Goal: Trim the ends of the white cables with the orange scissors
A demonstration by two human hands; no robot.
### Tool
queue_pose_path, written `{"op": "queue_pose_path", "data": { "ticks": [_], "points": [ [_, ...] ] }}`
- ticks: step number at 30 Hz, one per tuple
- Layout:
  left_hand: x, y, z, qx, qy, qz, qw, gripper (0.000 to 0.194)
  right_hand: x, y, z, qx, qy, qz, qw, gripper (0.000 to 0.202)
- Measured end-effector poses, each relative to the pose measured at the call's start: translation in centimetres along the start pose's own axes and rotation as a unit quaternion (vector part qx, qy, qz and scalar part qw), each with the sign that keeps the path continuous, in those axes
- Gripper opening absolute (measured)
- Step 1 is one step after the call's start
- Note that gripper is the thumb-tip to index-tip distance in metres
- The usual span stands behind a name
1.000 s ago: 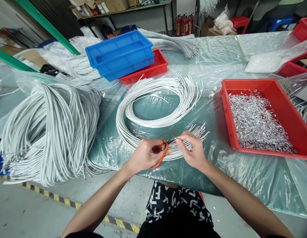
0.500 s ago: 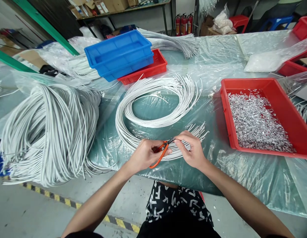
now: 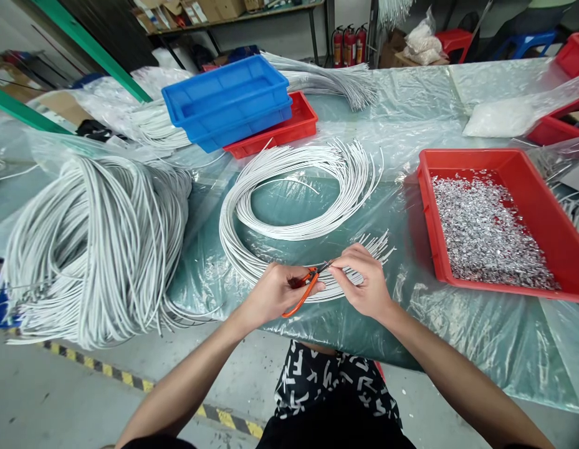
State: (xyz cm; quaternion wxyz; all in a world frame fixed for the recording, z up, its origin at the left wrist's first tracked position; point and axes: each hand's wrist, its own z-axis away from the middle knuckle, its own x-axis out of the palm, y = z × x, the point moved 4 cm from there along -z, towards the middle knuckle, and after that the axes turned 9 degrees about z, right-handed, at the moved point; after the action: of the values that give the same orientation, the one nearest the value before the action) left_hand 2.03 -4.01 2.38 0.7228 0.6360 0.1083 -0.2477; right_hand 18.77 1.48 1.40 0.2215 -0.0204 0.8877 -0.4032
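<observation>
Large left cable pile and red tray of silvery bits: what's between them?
Head view: the looped white cables, left hand, orange-handled tool and right hand.

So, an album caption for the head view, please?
Left hand gripping orange-handled tool, right hand at its tip, white cables below.

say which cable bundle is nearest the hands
The looped white cable bundle beneath the left hand and right hand; the others, like the big heap, lie farther off.

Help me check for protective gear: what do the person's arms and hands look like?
The left hand and right hand are bare, with no gloves visible. Both forearms are uncovered; black sleeves just show at the bottom edge.
</observation>
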Motion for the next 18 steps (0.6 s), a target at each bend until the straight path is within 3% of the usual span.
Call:
{"op": "queue_pose_path", "data": {
  "ticks": [7,13,18],
  "points": [
    [0.23,-0.03,-0.11,0.01,0.001,-0.003,1.0,0.044,0.09,-0.37,0.17,0.002,0.008,0.026,1.0,0.019],
    [0.2,0.09,-0.16,0.0,0.004,-0.016,1.0,0.047,0.29,-0.87,0.53,-0.047,0.045,0.114,0.991,0.019],
    [0.03,0.31,-0.15,0.005,0.003,-0.017,1.0,0.046,0.36,-0.58,0.61,-0.037,0.029,0.087,0.995,0.017]
  ]
}}
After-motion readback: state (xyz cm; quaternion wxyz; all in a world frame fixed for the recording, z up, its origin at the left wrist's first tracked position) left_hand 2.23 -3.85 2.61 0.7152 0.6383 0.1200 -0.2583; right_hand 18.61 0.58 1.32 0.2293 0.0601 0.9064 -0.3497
